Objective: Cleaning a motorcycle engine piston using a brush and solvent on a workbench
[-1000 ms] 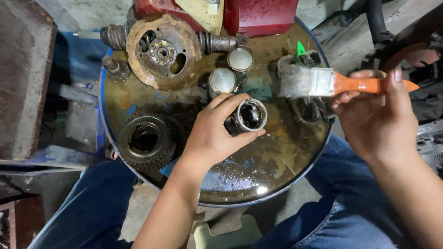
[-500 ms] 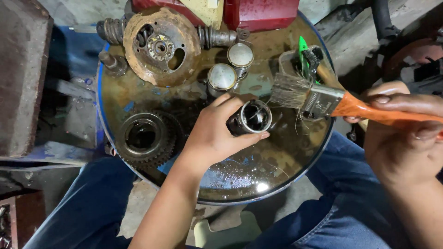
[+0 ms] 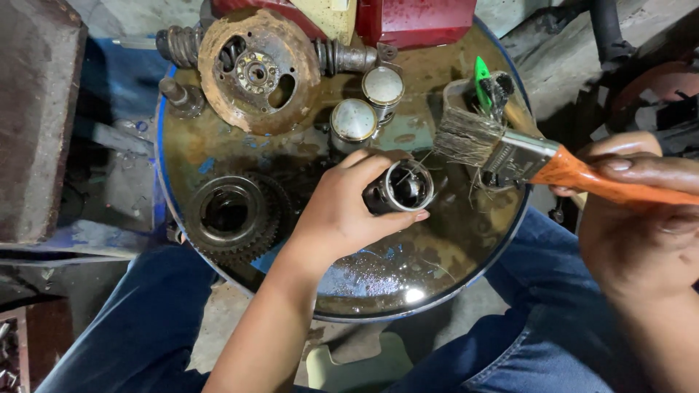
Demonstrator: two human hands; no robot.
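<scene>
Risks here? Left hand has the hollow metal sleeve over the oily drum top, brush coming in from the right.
1. The round rusty drum top looks wet and oily, so the short hollow metal sleeve, gripped only by the left hand, may slip.
2. The splayed bristles of the orange-handled flat paintbrush in the right hand could shed strands into the sleeve's bore.
3. The two upright metal pistons stand close behind and might get knocked.

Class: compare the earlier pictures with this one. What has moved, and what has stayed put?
The right hand has tilted the paintbrush, swinging its bristles down and left toward the metal cylinder. The left hand keeps its grip on that cylinder; the gear and rusty disc have not moved.
</scene>
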